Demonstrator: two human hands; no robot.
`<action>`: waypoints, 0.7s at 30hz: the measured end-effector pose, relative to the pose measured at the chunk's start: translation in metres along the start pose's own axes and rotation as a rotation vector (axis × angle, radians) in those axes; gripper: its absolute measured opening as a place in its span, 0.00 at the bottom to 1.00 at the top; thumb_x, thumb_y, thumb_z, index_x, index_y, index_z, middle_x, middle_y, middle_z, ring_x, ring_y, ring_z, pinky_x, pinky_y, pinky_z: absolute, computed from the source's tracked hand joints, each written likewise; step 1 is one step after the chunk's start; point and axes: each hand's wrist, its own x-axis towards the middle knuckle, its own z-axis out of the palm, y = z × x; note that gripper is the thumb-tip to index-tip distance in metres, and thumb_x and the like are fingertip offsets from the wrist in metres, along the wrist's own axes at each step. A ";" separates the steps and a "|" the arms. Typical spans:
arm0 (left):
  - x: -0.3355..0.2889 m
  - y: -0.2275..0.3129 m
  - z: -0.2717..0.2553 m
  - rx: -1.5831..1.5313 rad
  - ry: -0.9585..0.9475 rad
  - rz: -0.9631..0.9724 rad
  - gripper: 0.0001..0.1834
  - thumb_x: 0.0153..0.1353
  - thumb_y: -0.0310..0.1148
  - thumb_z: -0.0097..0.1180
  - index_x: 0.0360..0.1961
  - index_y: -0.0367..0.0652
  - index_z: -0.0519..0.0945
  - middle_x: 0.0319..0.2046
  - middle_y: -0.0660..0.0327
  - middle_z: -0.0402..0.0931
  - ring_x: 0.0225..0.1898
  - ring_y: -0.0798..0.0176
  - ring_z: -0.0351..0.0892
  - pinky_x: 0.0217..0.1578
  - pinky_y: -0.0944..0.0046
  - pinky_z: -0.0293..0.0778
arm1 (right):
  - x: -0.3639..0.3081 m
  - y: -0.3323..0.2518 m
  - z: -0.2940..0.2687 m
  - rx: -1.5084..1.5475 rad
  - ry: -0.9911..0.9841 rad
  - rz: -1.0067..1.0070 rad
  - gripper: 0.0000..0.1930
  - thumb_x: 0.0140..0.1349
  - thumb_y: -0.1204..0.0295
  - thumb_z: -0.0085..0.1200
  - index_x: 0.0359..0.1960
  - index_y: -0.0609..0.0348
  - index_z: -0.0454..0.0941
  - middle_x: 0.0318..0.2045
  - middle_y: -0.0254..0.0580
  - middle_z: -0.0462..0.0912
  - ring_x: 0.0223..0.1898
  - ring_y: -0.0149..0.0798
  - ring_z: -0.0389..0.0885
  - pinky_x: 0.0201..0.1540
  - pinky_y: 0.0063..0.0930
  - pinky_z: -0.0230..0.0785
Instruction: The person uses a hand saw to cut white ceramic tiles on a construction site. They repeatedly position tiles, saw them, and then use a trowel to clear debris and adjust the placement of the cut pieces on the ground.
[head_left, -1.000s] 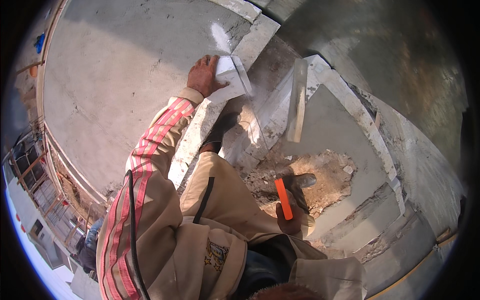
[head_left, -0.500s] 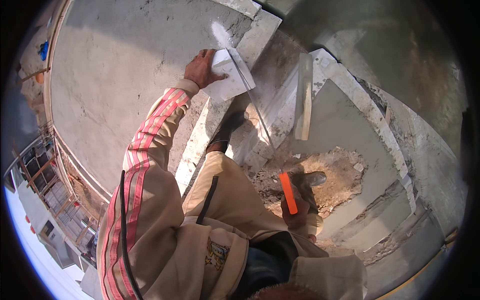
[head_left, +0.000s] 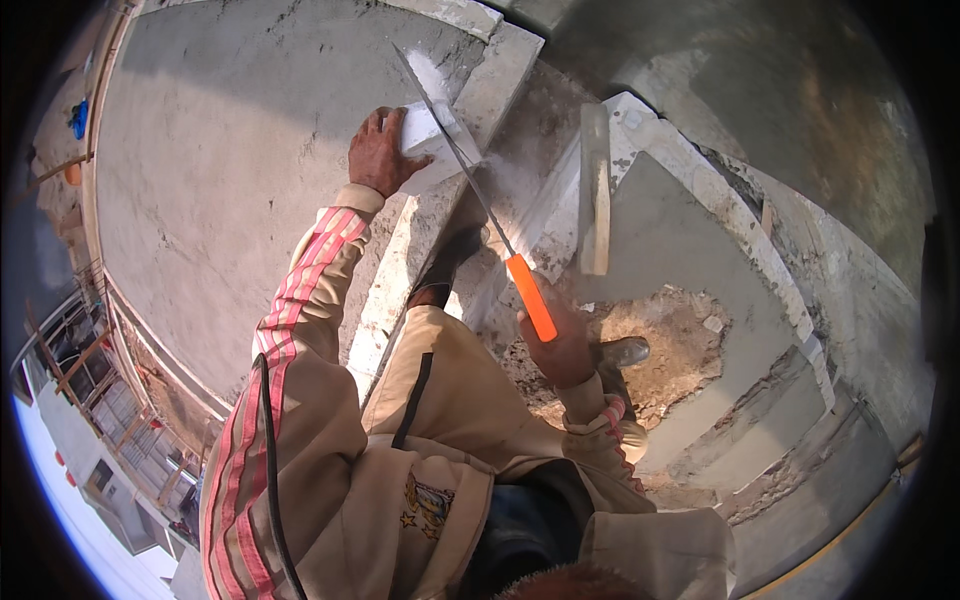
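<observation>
A handsaw (head_left: 531, 298) with an orange handle and a long thin blade is gripped in my right hand (head_left: 560, 350). Its blade lies across a white block (head_left: 421, 130), with the tip reaching past the block's far side. My left hand (head_left: 382, 155) presses on the block's left side, thumb and fingers apart around its edge. The block rests at the edge of a grey plastered slab (head_left: 250, 180). White dust (head_left: 430, 75) lies on the slab just beyond it. Whether the blade sits in a cut is hard to tell.
A straight wooden bar (head_left: 596, 190) leans on a whitish ledge (head_left: 690, 155) right of the block. My boots stand among rubble (head_left: 660, 345) below the slab. Wooden framing and scaffold-like poles (head_left: 90, 345) show far left, near the slab's raised rim.
My right hand has pushed the saw forward and to the left, so more blade now extends beyond the block. My left hand still holds the block; the whole view has shifted slightly.
</observation>
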 end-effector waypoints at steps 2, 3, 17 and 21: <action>-0.002 0.004 0.002 0.047 0.020 0.017 0.48 0.42 0.52 0.78 0.61 0.44 0.69 0.57 0.49 0.71 0.56 0.45 0.76 0.54 0.50 0.77 | -0.006 -0.018 0.003 0.109 -0.037 0.156 0.34 0.60 0.74 0.59 0.70 0.58 0.64 0.31 0.49 0.84 0.29 0.52 0.83 0.33 0.40 0.77; -0.006 0.013 0.004 0.076 -0.061 -0.053 0.49 0.42 0.53 0.77 0.62 0.42 0.67 0.58 0.49 0.69 0.58 0.44 0.74 0.55 0.49 0.76 | -0.008 -0.015 0.007 0.041 -0.001 0.085 0.34 0.61 0.73 0.59 0.70 0.57 0.64 0.33 0.50 0.84 0.30 0.53 0.84 0.34 0.40 0.77; -0.003 0.013 0.001 0.058 -0.148 -0.136 0.52 0.42 0.57 0.75 0.68 0.56 0.66 0.65 0.54 0.66 0.66 0.44 0.65 0.60 0.42 0.69 | -0.079 -0.066 -0.006 -0.029 -0.002 0.259 0.26 0.62 0.75 0.56 0.63 0.64 0.70 0.29 0.54 0.82 0.30 0.56 0.84 0.32 0.39 0.76; -0.014 0.021 0.007 0.041 -0.037 -0.118 0.50 0.41 0.52 0.76 0.66 0.52 0.68 0.62 0.53 0.68 0.63 0.43 0.68 0.60 0.43 0.71 | -0.013 -0.059 0.006 0.066 0.022 0.109 0.28 0.61 0.76 0.56 0.65 0.61 0.68 0.26 0.49 0.81 0.26 0.51 0.82 0.31 0.37 0.76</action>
